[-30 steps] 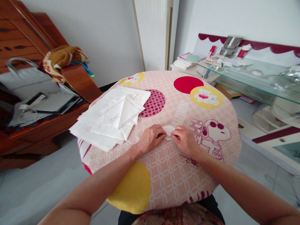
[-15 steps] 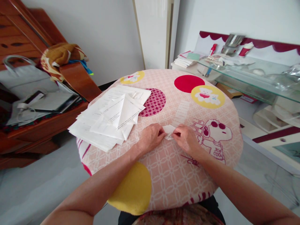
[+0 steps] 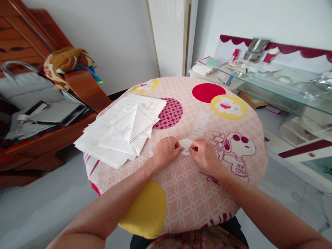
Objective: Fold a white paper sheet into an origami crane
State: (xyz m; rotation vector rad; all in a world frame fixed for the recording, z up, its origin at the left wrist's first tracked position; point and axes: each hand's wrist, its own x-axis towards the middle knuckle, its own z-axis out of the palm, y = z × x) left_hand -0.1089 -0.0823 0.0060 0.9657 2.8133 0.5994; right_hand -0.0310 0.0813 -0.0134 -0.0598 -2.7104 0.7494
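Between my two hands lies a small folded piece of white paper with some print on it, resting on the cloth-covered round table. My left hand pinches its left edge, fingers closed. On the right edge, my right hand grips the paper between thumb and curled fingers. Just beyond the hands is a narrow strip of printed white paper. To the left of my left hand lies a pile of printed paper sheets, with a folded paper piece on top.
A wooden seat on the left carries a grey bag and a brown patterned cloth. At the right stands a glass shelf with a metal pot, a red-and-white cup and a stack of papers.
Both hands keep their hold on the folded paper, with barely any finger movement. The whole view has shifted very slightly.
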